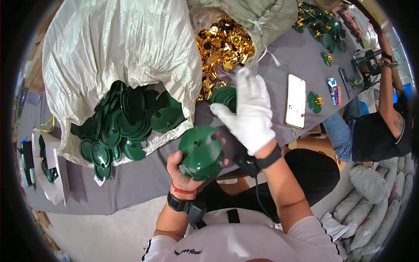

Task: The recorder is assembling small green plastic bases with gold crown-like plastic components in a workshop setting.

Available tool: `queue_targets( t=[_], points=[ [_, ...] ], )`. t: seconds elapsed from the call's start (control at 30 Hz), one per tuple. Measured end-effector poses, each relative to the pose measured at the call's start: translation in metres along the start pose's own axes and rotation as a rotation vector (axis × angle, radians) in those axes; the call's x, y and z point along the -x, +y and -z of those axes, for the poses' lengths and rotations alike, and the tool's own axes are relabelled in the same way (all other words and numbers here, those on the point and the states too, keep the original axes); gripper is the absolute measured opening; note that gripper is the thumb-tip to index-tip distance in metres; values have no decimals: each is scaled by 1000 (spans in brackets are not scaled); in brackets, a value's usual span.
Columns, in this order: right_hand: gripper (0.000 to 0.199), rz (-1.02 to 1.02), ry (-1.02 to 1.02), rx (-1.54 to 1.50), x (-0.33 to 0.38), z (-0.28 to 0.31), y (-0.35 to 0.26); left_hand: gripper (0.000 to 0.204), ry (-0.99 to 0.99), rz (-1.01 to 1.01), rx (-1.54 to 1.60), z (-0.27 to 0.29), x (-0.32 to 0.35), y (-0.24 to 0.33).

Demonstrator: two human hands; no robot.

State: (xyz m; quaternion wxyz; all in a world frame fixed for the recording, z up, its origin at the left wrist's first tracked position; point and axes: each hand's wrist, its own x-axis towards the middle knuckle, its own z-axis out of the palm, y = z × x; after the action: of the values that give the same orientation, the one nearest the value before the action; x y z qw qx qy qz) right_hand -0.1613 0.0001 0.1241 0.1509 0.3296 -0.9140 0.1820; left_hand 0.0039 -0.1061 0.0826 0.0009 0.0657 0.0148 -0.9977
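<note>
My bare left hand (185, 168) grips a stack of dark green round plastic discs (200, 151) just above the table's near edge. My right hand (248, 109), in a white glove, is raised over the table with fingers spread, reaching toward the heap of gold metal pieces (222, 46); whether it holds anything I cannot tell. Under its palm lie a few more green discs (222, 95). A big white woven sack (122, 56) at the left spills many green discs (126, 122) onto the grey table (131, 179).
A grey-green sack (257, 17) holds the gold pieces. A phone (295, 100), an assembled green-and-gold piece (315, 101) and small tools lie at the right. Another person (384, 118) sits at the far right, with more assembled pieces (323, 26) beyond. White sacks (371, 196) are stacked at lower right.
</note>
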Motion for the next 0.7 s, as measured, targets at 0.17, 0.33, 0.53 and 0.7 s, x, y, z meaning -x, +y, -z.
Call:
queue_targets(
  t=[0.17,0.33,0.53,0.7],
  points=[
    [69,118,17,-169,10,-4,-4,88,-29,-29,-186,-2,3,4],
    [46,77,121,-316,17,11,10,88,-107,5,-177,0,-2,2],
    [41,67,233,-37,-54,39,42,88,-121,37,-200,4,1,4],
    [44,186,-219,168,-86,-12,33,88,-188,17,-114,4,-4,2]
  ],
)
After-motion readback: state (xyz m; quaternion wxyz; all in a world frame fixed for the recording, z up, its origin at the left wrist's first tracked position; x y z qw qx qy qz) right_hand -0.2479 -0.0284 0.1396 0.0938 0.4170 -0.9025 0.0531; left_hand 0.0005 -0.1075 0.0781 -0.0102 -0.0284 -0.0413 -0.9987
